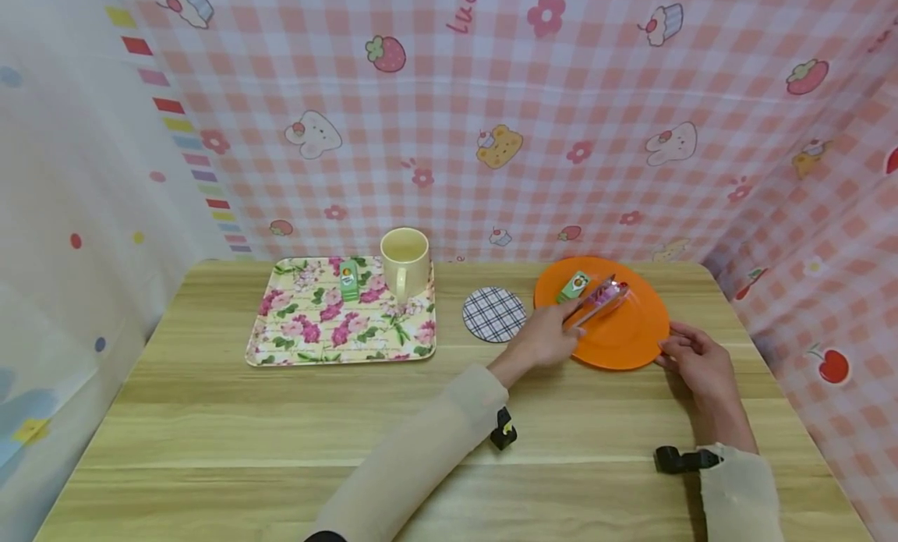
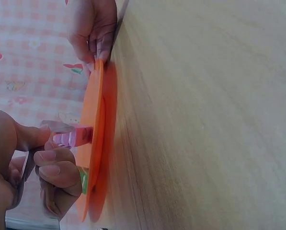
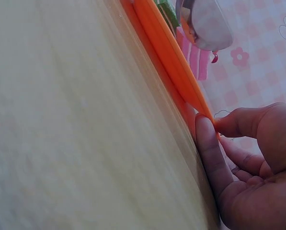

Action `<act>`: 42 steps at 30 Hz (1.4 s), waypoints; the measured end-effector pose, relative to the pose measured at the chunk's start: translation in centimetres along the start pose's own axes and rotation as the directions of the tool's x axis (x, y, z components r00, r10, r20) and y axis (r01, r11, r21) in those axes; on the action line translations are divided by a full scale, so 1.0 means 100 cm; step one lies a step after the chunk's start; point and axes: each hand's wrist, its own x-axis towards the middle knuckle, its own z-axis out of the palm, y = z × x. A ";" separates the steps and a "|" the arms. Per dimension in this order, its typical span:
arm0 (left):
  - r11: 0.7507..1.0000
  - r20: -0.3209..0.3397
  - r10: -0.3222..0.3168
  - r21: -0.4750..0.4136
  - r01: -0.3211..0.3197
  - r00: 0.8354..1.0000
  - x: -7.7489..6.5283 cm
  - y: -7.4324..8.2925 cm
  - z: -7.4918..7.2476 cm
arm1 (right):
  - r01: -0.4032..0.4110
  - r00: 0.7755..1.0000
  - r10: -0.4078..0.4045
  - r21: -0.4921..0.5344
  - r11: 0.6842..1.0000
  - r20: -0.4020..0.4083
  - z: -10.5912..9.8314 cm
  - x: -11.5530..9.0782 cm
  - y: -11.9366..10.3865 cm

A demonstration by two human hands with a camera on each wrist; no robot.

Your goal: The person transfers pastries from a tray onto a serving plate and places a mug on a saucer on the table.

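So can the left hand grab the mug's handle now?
Probably not: the left hand grips tongs over the orange plate. Once free, likely yes: nothing blocks the mug's handle.

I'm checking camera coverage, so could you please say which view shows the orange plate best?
The head view, which shows most of the orange plate from above. The left wrist view catches it nearly edge-on; the right wrist view shows only a section from the side, pinched by the right hand.
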 end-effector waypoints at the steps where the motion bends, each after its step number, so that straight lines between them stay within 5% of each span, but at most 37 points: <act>1: 1.000 0.006 -0.004 0.000 0.004 1.000 0.000 0.000 0.000 | -0.005 1.000 0.005 0.002 1.000 -0.003 0.000 0.000 0.000; 14: 0.996 -0.004 -0.017 0.086 0.018 1.000 -0.005 -0.002 0.001 | -0.014 1.000 0.014 -0.007 1.000 -0.002 0.000 0.001 0.002; 42: 0.993 -0.056 0.096 -0.057 -0.099 0.994 -0.031 -0.019 -0.009 | 0.006 1.000 -0.006 -0.017 1.000 0.013 -0.001 -0.001 0.000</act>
